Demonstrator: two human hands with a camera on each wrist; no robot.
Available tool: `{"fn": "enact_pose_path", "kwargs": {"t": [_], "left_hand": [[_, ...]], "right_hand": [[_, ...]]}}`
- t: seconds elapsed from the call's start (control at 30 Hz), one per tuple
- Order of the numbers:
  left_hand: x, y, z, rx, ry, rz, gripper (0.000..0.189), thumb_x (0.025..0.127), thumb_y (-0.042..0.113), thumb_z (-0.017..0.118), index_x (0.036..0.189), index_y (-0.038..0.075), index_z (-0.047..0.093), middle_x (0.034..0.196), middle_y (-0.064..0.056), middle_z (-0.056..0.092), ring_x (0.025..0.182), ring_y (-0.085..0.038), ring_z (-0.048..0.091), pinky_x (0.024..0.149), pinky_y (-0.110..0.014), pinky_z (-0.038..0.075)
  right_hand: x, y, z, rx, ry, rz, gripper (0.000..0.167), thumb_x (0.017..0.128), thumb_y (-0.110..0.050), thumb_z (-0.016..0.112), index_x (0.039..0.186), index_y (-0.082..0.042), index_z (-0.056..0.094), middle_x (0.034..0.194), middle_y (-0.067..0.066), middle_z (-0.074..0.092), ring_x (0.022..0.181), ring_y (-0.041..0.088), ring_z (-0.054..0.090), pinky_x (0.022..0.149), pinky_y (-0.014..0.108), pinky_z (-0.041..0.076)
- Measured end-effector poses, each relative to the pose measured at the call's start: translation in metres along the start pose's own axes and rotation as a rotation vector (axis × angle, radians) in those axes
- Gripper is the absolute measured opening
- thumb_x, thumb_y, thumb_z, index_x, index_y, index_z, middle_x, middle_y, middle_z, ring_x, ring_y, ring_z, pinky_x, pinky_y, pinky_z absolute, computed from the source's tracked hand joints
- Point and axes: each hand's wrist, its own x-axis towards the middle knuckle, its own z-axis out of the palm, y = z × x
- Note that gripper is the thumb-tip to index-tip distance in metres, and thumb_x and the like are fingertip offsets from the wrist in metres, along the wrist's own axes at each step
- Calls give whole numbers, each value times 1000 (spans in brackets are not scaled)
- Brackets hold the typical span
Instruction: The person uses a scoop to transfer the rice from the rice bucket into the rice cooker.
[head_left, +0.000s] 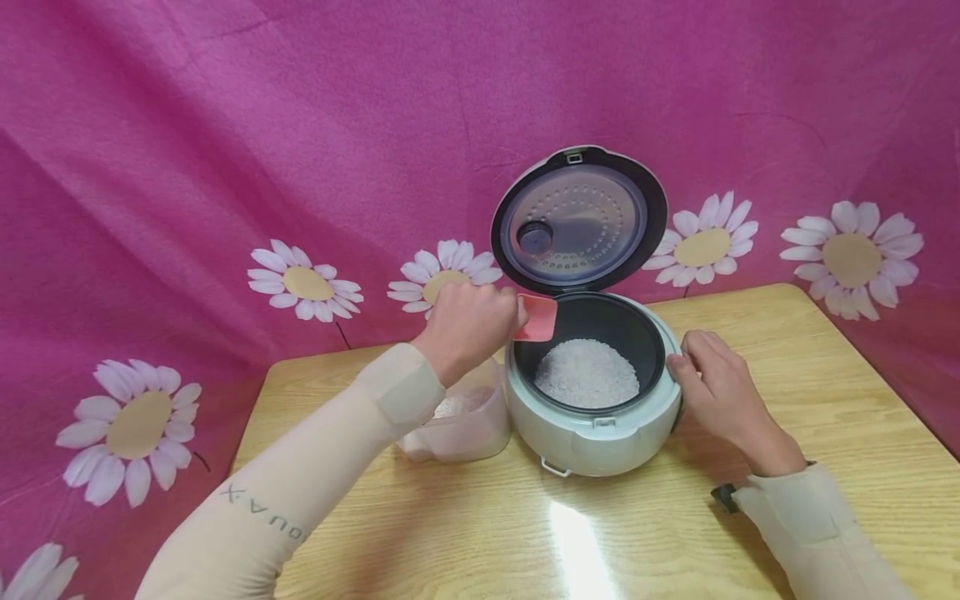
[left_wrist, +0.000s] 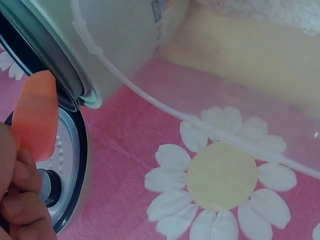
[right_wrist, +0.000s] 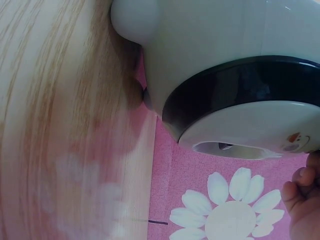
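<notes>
My left hand (head_left: 472, 325) grips a small pink-orange scoop (head_left: 537, 318) by its handle, held over the left rim of a white rice cooker (head_left: 600, 454). In the left wrist view the scoop (left_wrist: 37, 112) shows its broad side; its contents cannot be made out. A mound of white rice (head_left: 588, 375) lies in the cooker's dark inner pot (head_left: 651, 333). On the cooker's right rim, my right hand (head_left: 720, 387) holds on with its thumb on top and its fingers curled. Left of the cooker stands a translucent container (head_left: 468, 437) with rice in it, partly behind my left forearm.
The cooker's lid (head_left: 581, 221) stands raised at the back. A wooden table (head_left: 450, 525) carries everything, and a pink cloth (head_left: 360, 125) with daisies hangs close behind it. A small white catch (head_left: 555, 468) juts from the cooker's lower front.
</notes>
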Motion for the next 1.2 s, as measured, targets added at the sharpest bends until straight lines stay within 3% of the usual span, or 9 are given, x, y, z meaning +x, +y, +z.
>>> {"fn": "enact_pose_path", "kwargs": {"t": [0.1, 0.17, 0.27, 0.37, 0.53, 0.7, 0.9, 1.07, 1.2], "left_hand": [[-3, -3, 0, 44, 51, 5, 24, 88, 13, 64, 65, 21, 66, 51, 4, 43, 50, -18, 34, 41, -34, 22], [-6, -5, 0, 66, 85, 5, 24, 86, 14, 65, 63, 21, 66, 50, 3, 44, 50, -19, 36, 43, -34, 19], [-10, -10, 0, 79, 117, 4, 23, 87, 17, 66, 64, 19, 67, 50, 1, 51, 51, -21, 46, 42, -34, 30], [-14, -15, -1, 52, 109, 4, 22, 89, 19, 67, 68, 16, 69, 54, 0, 58, 55, -23, 55, 46, -34, 45], [-22, -22, -2, 7, 81, 7, 19, 91, 19, 66, 74, 13, 71, 61, -2, 60, 60, -21, 57, 46, -34, 50], [-31, -29, -3, 1, 88, -14, 21, 91, 20, 66, 71, 12, 69, 65, -3, 56, 55, -19, 54, 43, -34, 48], [-39, -38, -3, -20, 109, -43, 31, 93, 19, 61, 62, 12, 57, 56, 1, 40, 45, -15, 41, 39, -33, 43], [-45, -47, -5, -39, 97, -72, 38, 93, 18, 59, 56, 13, 50, 54, 4, 25, 48, -13, 27, 37, -34, 41], [-51, -53, -6, -63, 98, -106, 42, 93, 17, 59, 54, 13, 44, 53, 4, 24, 47, -14, 27, 37, -38, 43]], "right_hand": [[0, -1, 0, 2, 0, 2, 17, 98, -9, 54, 82, -10, 47, 79, -1, 41, 79, 9, 38, 67, 18, 30], [0, -2, 0, -2, -11, 11, 17, 99, -10, 54, 83, -10, 47, 80, -1, 41, 80, 9, 38, 68, 18, 31], [0, -2, 0, -3, -26, 24, 16, 99, -11, 53, 84, -11, 47, 80, 0, 42, 81, 7, 38, 68, 18, 32], [0, -2, -1, -1, -27, 31, 17, 100, -11, 52, 84, -11, 47, 80, 0, 42, 81, 7, 38, 68, 18, 32], [0, -2, -2, -4, -20, 32, 17, 100, -11, 51, 83, -11, 48, 80, 0, 42, 80, 6, 38, 67, 19, 32], [0, -2, -1, -5, -25, 37, 16, 100, -13, 51, 84, -11, 48, 80, 0, 42, 80, 7, 38, 66, 19, 33], [-1, -1, 1, -6, -24, 41, 15, 100, -12, 51, 85, -11, 49, 81, 1, 43, 81, 7, 38, 66, 19, 33], [-1, -1, 1, -9, -33, 53, 14, 101, -14, 52, 87, -11, 50, 81, 1, 44, 81, 5, 38, 66, 19, 33], [-1, -1, 2, -6, -36, 59, 14, 101, -15, 52, 87, -12, 50, 81, 2, 44, 81, 4, 37, 66, 19, 34]]}}
